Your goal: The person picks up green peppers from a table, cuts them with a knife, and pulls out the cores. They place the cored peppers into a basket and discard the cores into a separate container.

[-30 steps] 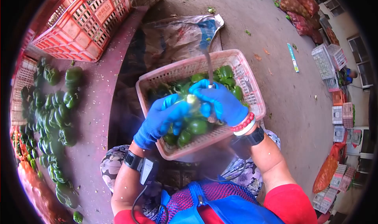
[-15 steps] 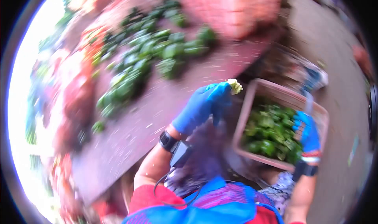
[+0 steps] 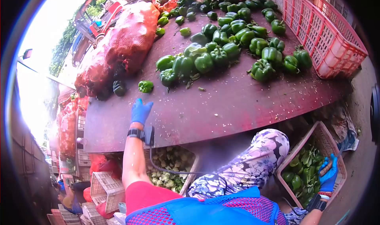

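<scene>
My left hand (image 3: 141, 112), in a blue glove, reaches over the dark red table (image 3: 237, 106) with its fingers apart and nothing in them. Just beyond its fingertips lies a single green bell pepper (image 3: 145, 86), not touched. My right hand (image 3: 328, 175), also gloved in blue, is closed round the brown handle of what looks like a knife (image 3: 326, 169); its blade is hard to make out. This hand is over the right side of a pink crate (image 3: 282, 170) that holds green peppers (image 3: 303, 169).
Many green peppers (image 3: 204, 63) are spread across the table. Red mesh sacks (image 3: 132, 35) stand at its left, a red crate (image 3: 324, 39) at its right. Beneath the front edge, a crate (image 3: 190, 175) holds pale green pieces (image 3: 168, 167). Stacked crates (image 3: 107, 189) are at the lower left.
The view has swung left and sharpened. My left hand has moved from near the pink crate to over the table, and the pale green piece has left its fingers. My right hand keeps its grip.
</scene>
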Motion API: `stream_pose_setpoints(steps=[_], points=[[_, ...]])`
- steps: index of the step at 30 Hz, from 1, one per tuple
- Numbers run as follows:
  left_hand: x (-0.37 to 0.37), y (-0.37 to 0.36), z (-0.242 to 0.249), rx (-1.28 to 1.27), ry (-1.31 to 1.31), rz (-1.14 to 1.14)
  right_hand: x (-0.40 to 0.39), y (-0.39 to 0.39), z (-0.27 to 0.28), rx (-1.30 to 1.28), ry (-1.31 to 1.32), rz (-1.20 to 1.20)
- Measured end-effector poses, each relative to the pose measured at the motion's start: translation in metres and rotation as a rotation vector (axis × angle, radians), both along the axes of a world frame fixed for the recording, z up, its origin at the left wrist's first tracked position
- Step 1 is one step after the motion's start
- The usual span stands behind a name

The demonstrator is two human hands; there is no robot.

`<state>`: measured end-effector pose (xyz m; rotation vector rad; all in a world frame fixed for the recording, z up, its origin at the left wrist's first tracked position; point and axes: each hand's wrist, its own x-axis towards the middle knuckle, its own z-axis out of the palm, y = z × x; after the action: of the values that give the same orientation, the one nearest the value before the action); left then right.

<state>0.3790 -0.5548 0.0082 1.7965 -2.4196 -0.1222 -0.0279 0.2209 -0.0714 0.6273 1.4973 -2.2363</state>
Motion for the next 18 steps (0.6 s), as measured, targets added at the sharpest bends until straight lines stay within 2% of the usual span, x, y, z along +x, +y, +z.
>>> stream_pose_setpoints(steps=[1,4,8,11,12,15,16,18], points=[[-0.008,-0.023,-0.007,-0.148,0.022,-0.059,0.001,-0.001,-0.004,0.006,-0.004,-0.027],[-0.028,-0.081,-0.024,-0.257,0.141,-0.124,0.001,0.007,-0.016,0.092,-0.042,-0.026],[-0.044,-0.128,-0.029,-0.153,0.038,-0.113,0.004,0.019,-0.03,0.217,-0.081,-0.05],[-0.059,-0.124,-0.024,0.065,-0.04,0.069,0.003,0.028,-0.034,0.256,-0.093,-0.02],[-0.059,-0.124,-0.032,0.0,-0.018,0.117,0.003,0.027,-0.033,0.259,-0.096,0.002],[-0.044,-0.107,-0.038,0.104,0.386,0.266,0.002,0.019,-0.035,0.301,-0.088,0.011],[-0.036,-0.098,-0.043,0.198,0.689,0.283,0.002,0.014,-0.035,0.291,-0.088,0.019],[-0.021,-0.074,-0.04,0.342,0.942,0.262,0.003,0.003,-0.035,0.265,-0.088,0.04]])
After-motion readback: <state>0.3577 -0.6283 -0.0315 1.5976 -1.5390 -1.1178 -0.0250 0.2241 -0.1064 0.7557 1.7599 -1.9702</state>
